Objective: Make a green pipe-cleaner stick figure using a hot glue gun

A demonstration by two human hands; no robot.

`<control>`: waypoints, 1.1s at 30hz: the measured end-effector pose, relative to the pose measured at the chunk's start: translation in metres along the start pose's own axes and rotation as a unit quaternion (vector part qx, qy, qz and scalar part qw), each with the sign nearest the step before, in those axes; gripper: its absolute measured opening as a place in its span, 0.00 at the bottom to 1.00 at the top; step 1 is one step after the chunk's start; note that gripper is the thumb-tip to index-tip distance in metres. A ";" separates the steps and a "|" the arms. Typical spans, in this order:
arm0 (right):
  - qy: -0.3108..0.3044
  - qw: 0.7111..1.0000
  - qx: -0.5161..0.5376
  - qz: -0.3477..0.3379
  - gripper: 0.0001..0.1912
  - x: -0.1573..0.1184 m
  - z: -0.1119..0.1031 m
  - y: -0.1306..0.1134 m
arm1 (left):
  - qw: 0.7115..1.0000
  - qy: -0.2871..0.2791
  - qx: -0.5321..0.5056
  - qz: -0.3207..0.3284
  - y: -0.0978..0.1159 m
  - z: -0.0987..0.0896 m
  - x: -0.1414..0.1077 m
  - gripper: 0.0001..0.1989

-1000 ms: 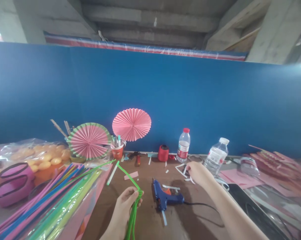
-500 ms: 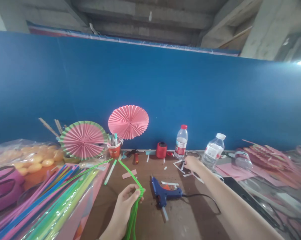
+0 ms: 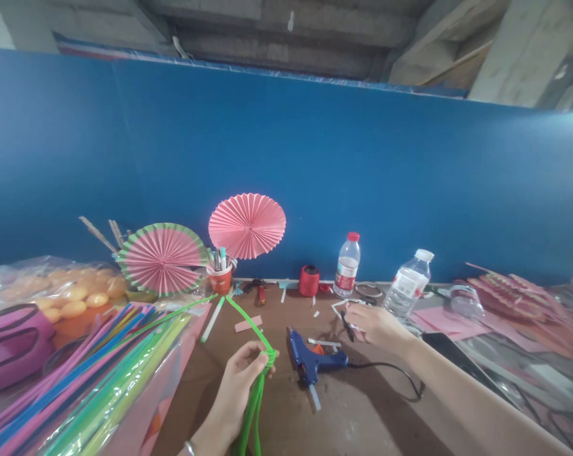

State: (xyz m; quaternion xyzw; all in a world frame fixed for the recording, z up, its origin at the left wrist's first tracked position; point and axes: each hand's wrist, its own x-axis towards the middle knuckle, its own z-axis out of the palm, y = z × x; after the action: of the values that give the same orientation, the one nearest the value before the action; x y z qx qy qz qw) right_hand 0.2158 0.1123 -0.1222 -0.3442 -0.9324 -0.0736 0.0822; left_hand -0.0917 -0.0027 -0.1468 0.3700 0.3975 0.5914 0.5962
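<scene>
Green pipe cleaners (image 3: 253, 411) are pinched in my left hand (image 3: 248, 373) at the lower middle, one bent strand reaching up toward the orange cup. My right hand (image 3: 369, 323) is stretched out at the right, its fingers closed on a small dark tool with black handles (image 3: 347, 326), perhaps scissors or pliers. Thin white strips (image 3: 338, 306) lie beside those fingers. Between my hands rests a blue glue gun (image 3: 315, 361), its black cord running right.
An orange cup of pens (image 3: 220, 278), pink paper fans (image 3: 247, 226), a red container (image 3: 309, 280) and water bottles (image 3: 347, 265) stand toward the back. Bagged colourful pipe cleaners (image 3: 110, 380) lie left; pink paper (image 3: 448, 322) lies right.
My right hand has drawn slightly back toward me, and the dark tool now shows at its fingers, off the table spot. My left hand keeps its hold on the green pipe cleaners.
</scene>
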 end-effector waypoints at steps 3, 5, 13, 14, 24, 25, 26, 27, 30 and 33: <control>-0.039 0.999 -0.010 -0.006 0.13 -0.014 -0.005 0.009 | 1.000 0.001 0.000 0.002 0.002 0.002 0.000 0.04; -0.070 0.997 -0.011 0.002 0.14 -0.020 -0.006 0.019 | 1.000 0.003 -0.002 0.003 0.003 0.004 -0.001 0.05; -0.113 0.967 -0.009 0.227 0.10 -0.027 0.015 0.047 | 1.000 0.005 0.004 0.004 0.004 0.006 -0.002 0.06; -0.125 0.958 -0.006 0.257 0.09 -0.026 0.021 0.048 | 1.000 0.002 0.007 0.003 0.003 0.006 -0.002 0.06; -0.142 0.925 0.012 0.353 0.11 -0.011 0.032 0.053 | 0.999 0.039 0.020 0.016 0.011 0.013 -0.009 0.07; -0.123 0.926 0.010 0.356 0.09 -0.013 0.028 0.053 | 0.999 0.039 0.022 0.017 0.011 0.013 -0.009 0.06; -0.102 0.927 0.008 0.360 0.08 -0.014 0.024 0.053 | 0.999 0.036 0.023 0.018 0.011 0.012 -0.009 0.06; -0.078 0.929 0.005 0.363 0.07 -0.016 0.021 0.053 | 0.999 0.034 0.024 0.019 0.011 0.011 -0.009 0.06; -0.013 0.931 -0.010 0.365 0.12 -0.022 0.012 0.051 | 0.999 0.029 0.025 0.026 0.010 0.010 -0.009 0.06; 0.044 0.929 -0.038 0.366 0.15 -0.026 0.006 0.049 | 0.998 0.027 0.043 0.044 0.012 0.011 -0.011 0.07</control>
State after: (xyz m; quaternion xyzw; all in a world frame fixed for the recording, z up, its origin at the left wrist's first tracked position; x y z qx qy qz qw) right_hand 0.2668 0.1332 -0.1292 -0.6606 -0.7337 -0.0887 0.1316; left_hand -0.0862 -0.0127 -0.1307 0.3963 0.4217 0.6089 0.5426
